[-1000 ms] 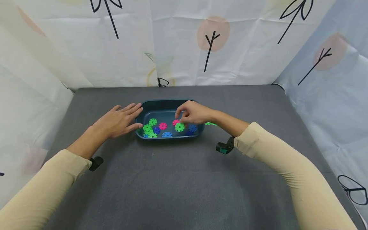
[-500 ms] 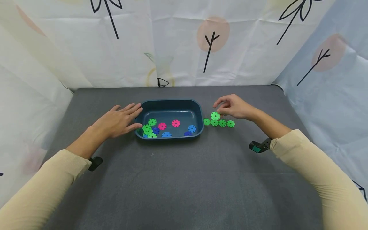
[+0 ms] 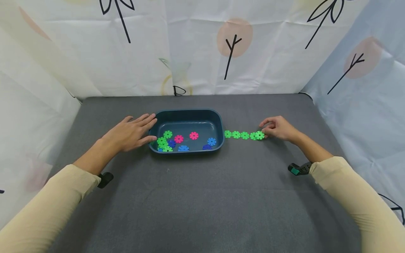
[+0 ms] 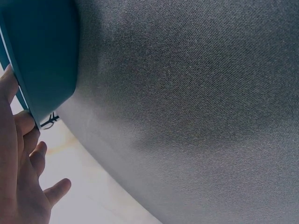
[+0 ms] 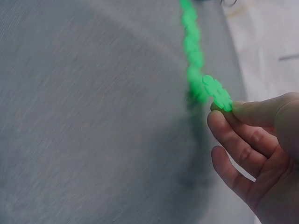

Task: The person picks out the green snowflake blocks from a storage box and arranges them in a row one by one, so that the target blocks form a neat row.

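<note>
My right hand (image 3: 280, 129) pinches a green notched plastic disc (image 5: 217, 93) between thumb and fingertips, right at the far end of a row of green discs (image 3: 236, 135). In the right wrist view the held disc is tilted over the last disc of the row. My left hand (image 3: 129, 135) rests with straight fingers on the left rim of a dark blue tray (image 3: 190, 153). The left wrist view shows its fingers (image 4: 27, 122) at the tray's outer edge.
Inside the tray lie several loose discs: green ones (image 3: 167, 134), pink ones (image 3: 194, 135) and blue ones (image 3: 211, 141). Grey cloth covers the table (image 3: 202, 196). A printed white curtain (image 3: 196, 49) stands along the back and sides.
My right hand has lifted a green disc out of the tray and carried it right, past the row, to the row's right end. The left hand stays on the tray rim.
</note>
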`<state>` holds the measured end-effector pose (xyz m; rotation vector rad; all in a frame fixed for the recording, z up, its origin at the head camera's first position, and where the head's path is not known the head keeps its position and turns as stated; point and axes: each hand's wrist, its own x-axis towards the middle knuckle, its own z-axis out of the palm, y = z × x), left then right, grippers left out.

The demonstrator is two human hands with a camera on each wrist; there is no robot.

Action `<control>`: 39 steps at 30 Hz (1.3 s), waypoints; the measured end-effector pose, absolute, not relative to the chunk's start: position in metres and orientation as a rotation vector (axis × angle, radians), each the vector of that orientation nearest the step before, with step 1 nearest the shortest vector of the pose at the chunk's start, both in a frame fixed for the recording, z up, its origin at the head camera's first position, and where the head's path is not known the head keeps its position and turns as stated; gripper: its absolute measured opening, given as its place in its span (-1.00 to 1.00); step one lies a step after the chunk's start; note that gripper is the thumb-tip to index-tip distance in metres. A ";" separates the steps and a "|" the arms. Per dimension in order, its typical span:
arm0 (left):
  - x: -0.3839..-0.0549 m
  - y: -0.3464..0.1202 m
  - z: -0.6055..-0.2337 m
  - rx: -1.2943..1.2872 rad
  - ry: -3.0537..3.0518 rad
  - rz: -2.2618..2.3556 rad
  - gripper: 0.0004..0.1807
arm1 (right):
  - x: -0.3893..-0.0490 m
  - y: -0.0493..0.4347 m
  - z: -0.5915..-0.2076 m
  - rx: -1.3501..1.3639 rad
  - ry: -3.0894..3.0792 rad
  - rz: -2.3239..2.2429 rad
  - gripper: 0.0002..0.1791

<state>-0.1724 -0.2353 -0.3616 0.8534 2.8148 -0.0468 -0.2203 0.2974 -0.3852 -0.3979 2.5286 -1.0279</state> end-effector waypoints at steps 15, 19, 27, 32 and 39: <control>-0.172 -0.234 -0.360 0.845 2.811 -0.061 -0.19 | -0.217 0.315 -0.399 -0.367 2.606 -1.031 -0.74; -0.172 -0.234 -0.361 0.846 2.811 -0.057 -0.19 | -0.216 0.314 -0.402 -0.388 2.700 -0.955 -0.74; -0.172 -0.234 -0.360 0.858 2.808 -0.048 -0.20 | -0.217 0.306 -0.403 -0.429 2.857 -0.850 -0.76; -0.172 -0.234 -0.359 0.858 2.804 -0.059 -0.19 | -0.230 0.293 -0.387 -0.472 2.915 -0.848 -0.75; -0.172 -0.234 -0.359 0.846 2.804 -0.058 -0.20 | -0.248 0.251 -0.357 -0.527 2.890 -0.921 -0.73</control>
